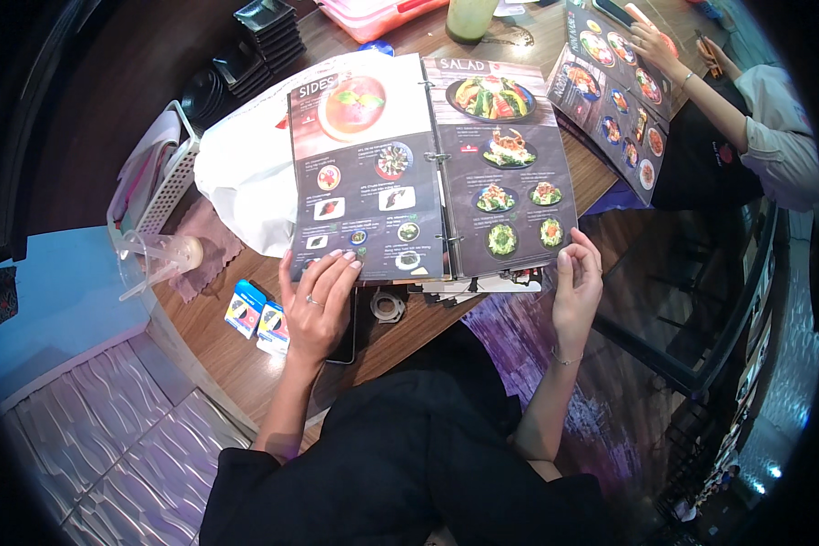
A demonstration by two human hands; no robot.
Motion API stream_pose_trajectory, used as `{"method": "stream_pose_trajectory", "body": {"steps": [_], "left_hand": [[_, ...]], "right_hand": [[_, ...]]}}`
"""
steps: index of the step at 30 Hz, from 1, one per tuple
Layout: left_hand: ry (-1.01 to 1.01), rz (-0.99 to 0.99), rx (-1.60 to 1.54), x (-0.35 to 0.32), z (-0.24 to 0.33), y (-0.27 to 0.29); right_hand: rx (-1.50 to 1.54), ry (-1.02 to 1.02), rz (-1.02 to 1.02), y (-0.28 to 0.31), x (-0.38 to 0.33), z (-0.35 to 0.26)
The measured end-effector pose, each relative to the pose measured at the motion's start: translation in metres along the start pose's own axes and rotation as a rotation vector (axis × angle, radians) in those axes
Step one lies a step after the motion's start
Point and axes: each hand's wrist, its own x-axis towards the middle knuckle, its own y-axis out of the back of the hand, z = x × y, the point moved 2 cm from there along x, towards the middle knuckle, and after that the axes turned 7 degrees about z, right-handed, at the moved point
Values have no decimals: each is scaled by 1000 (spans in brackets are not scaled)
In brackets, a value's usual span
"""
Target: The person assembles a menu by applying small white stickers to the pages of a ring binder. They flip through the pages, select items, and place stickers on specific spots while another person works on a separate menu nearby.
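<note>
An open ring-bound menu (428, 173) with dark pages and food photos lies on the wooden table (237, 355). My left hand (317, 305), with a ring on one finger, rests flat on the lower edge of the left page, fingers spread. My right hand (578, 282) pinches the lower right corner of the right page between thumb and fingers. A dark phone (348, 337) lies partly under my left hand. A small round metal object (388, 305) sits just below the menu's spine.
A white plastic bag (246, 173) lies left of the menu, beside a white basket (168, 173), a clear bottle (159, 259) and two small blue packets (257, 318). Across the table another person's hand (653, 41) holds a second menu (614, 91). A green drink (469, 18) stands far back.
</note>
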Motion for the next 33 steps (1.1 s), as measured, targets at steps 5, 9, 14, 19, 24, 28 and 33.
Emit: {"method": "stream_pose_trajectory", "body": {"steps": [5,9,14,19,24,28,33], "left_hand": [[26,125,6,4,1,5],[337,377,83,-12,12,3],[-29,422,127,-14,24,-6],[-93,353,-113,-3,34,-13],[-60,348,-275,-2,30,-31],[-46,321,-319,2,32,-32],[220,54,-544,-13,48,-37]], "right_hand": [[225,-68,-76,-5,-7,-20],[537,-321,-287,-26,-26,-46],[711,-474,-458,-60,-37,-67],[746,-489,-471,-76,-33,-73],[855,-626,-527,-83,-29,-81],[835,-670,-566,-88,-24,-79],[803,-670,-576,-93,-21,-77]]}}
